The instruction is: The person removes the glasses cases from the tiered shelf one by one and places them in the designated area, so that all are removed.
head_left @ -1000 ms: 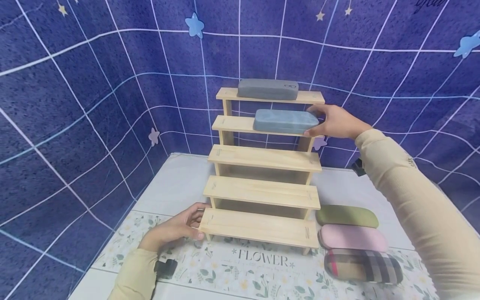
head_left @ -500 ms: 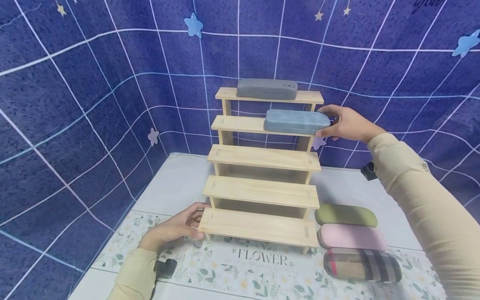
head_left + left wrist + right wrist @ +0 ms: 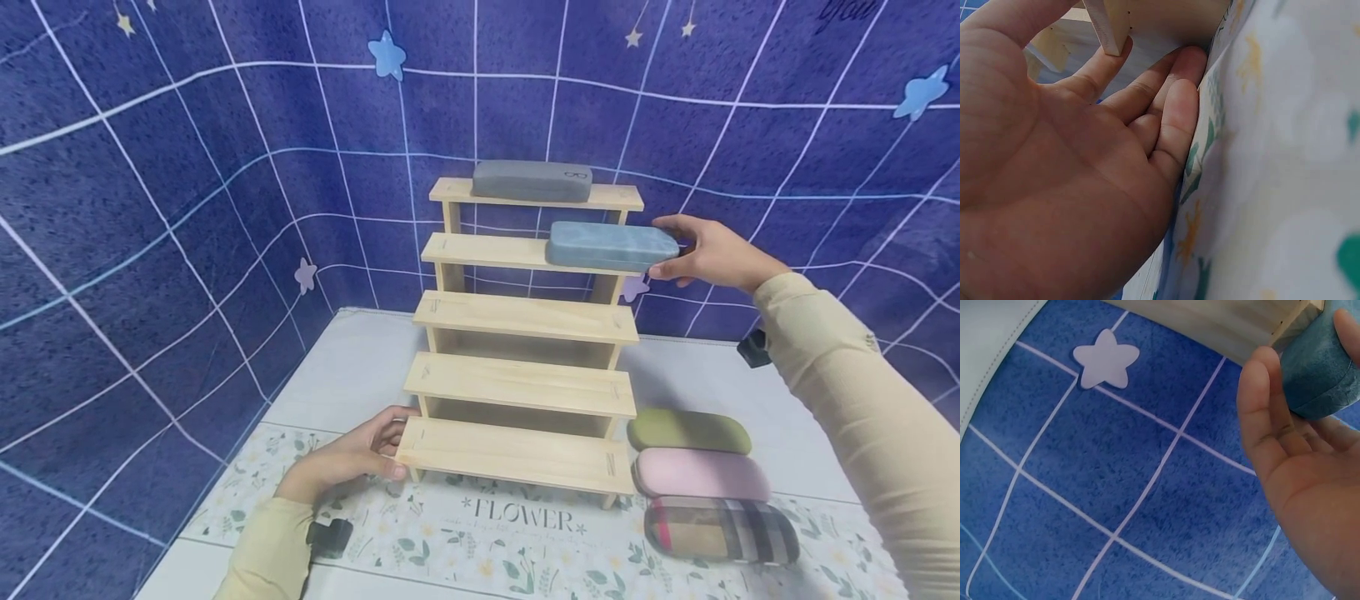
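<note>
Blue glasses case (image 3: pixel 611 244) shifted right, upper centre, overhanging right end of second-highest shelf (image 3: pixel 487 247) | my right grip (image 3: pixel 716 252) pinches it | my left grip (image 3: pixel 360 448), lower left, holds wooden stand (image 3: pixel 517 450) | likely less shelf support

on the cloth (image 3: pixel 360 571), just in front of the rack (image 3: pixel 525 318), i can read "flower" (image 3: pixel 522 513), set in slim capitals with a small starry mark (image 3: pixel 581 528) at either end; a finer line (image 3: pixel 510 531) runs beneath it, too faint for me to make out. high on the blue curtain (image 3: pixel 525 117), toward the right, dark script (image 3: pixel 847 10) says "you", at the edge of my view. the grey case (image 3: pixel 517 183) carries a little outline of glasses (image 3: pixel 576 175) near its right end.
</note>
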Available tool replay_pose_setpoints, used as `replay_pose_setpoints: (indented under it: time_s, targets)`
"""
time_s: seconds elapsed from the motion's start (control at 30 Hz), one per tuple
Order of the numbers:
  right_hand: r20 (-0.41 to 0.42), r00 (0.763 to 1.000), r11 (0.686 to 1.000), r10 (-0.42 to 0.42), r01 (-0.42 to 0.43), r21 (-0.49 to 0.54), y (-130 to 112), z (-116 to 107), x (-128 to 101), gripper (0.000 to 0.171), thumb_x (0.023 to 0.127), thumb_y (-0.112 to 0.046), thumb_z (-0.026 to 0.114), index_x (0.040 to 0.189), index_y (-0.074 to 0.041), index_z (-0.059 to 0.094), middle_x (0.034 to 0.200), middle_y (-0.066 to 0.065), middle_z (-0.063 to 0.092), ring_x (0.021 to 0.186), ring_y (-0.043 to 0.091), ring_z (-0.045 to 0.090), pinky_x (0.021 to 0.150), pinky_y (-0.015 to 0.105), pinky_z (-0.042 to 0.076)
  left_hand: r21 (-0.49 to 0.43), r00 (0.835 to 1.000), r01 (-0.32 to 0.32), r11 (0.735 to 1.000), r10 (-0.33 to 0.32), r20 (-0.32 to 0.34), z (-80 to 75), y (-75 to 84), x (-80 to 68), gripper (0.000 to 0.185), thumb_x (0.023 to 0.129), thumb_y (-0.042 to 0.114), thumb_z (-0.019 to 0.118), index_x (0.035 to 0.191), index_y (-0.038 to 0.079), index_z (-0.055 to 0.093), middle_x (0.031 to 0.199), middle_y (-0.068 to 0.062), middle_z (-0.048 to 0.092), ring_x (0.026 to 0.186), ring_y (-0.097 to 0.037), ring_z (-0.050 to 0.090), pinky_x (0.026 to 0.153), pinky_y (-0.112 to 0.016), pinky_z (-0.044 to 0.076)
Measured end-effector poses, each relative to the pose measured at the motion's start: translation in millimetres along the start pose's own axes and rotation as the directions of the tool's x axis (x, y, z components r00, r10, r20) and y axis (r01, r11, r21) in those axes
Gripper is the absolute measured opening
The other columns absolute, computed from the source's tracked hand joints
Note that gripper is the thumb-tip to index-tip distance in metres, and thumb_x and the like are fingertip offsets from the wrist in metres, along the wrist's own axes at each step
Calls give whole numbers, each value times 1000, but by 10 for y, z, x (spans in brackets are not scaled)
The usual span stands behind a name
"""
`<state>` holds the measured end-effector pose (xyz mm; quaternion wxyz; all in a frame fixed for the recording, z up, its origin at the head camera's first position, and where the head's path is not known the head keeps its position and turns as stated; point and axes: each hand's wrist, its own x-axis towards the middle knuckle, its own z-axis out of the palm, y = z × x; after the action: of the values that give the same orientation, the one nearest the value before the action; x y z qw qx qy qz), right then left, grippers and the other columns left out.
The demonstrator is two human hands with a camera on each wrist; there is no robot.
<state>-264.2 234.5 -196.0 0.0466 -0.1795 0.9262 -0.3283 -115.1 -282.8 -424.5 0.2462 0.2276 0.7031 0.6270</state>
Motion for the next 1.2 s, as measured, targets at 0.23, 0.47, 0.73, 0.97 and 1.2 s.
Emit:
replay_pose_setpoints:
  time_s: [0.23,0.47,0.73,0.97,1.2]
  targets:
    - [-5,1000,1000,16,-16,2,74,-58,-53,88,91,-29,76,158,-1,26,140,25,47,102,32,62,78,38,60,13,1000,12,1000,-12,-12,-13,-11,8,86,83,5,75,152,1,26,137,-22,54,115,-41,58,98,-46,50]
    - [-16,999,1000,30,-30,3,144,-122,-108,88,90,-28,77,158,-1,27,137,26,48,96,28,64,75,33,59,20,1000,17,1000,-17,-10,-19,11,31,86,83,6,75,153,2,25,136,-22,55,114,-40,59,97,-45,51]
    - [-28,998,998,55,-55,8,250,-185,-176,86,91,-26,76,156,2,27,137,28,47,95,29,65,73,29,58,16,1000,16,1000,-16,-4,-17,22,52,84,84,4,74,153,3,27,135,-22,55,113,-41,59,97,-46,50]
    - [-19,995,995,95,-95,4,331,-219,-226,88,91,-29,76,155,4,26,137,30,46,94,26,66,76,32,58,9,1000,22,1000,-21,-8,2,15,29,85,83,4,74,152,1,26,137,-22,54,115,-40,59,98,-45,50]
    - [-26,995,995,97,-96,29,386,-242,-262,82,91,-25,76,152,5,31,135,29,47,93,26,68,76,30,59,-14,1000,17,1000,-17,-8,16,13,4,83,84,3,74,152,1,26,137,-22,54,115,-40,59,98,-45,51]
